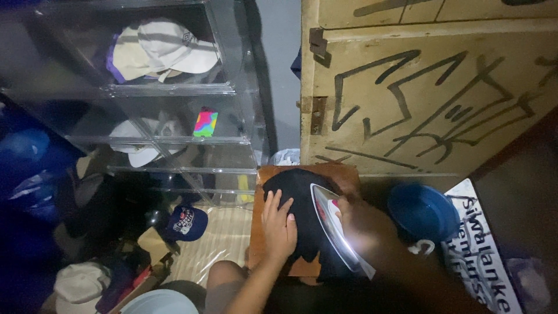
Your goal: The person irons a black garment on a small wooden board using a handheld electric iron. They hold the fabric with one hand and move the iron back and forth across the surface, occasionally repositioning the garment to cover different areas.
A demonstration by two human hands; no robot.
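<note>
A black garment (302, 200) lies spread on a small brown wooden stool (343, 174). My left hand (279, 224) rests flat on the cloth with fingers apart, pressing it down. My right hand (357, 218) grips the handle of a clothes iron (331, 224), whose shiny sole plate is tilted on edge over the right side of the garment. A bright glare falls on my right wrist.
A blue plastic bowl (423, 210) sits right of the stool, by a printed sign (482, 256). A painted wooden door (430, 87) stands behind. Clear stacked shelves (174, 90) at left hold white caps (163, 49); a navy cap (186, 221) and clutter lie on the floor.
</note>
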